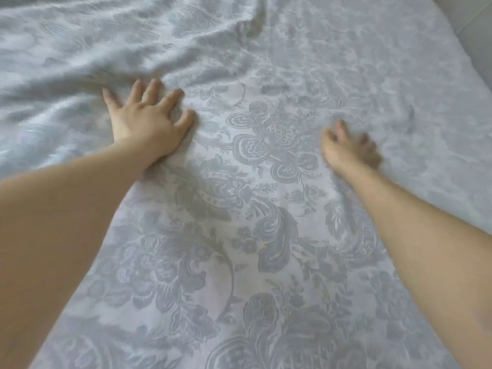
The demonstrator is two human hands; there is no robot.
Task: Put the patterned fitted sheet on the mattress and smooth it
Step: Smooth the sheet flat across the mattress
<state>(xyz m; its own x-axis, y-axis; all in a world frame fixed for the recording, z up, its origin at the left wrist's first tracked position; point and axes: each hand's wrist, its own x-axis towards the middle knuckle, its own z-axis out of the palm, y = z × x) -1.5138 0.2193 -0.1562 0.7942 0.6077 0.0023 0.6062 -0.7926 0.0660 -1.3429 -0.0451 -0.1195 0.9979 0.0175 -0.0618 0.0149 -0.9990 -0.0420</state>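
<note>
The patterned fitted sheet (266, 209), pale with a grey-blue floral print, covers nearly the whole view and lies spread over the mattress. My left hand (149, 121) rests flat on it at centre left, fingers spread, holding nothing. Thick wrinkles and folds bunch up beyond and to the left of that hand. My right hand (348, 147) lies on the sheet at centre right, blurred by motion, fingers loosely apart and pressing the cloth. Between and in front of both hands the sheet lies fairly flat.
The bed's right edge (463, 65) runs diagonally down the upper right. A pale floor or wall surface (476, 25) shows beyond it in the top right corner.
</note>
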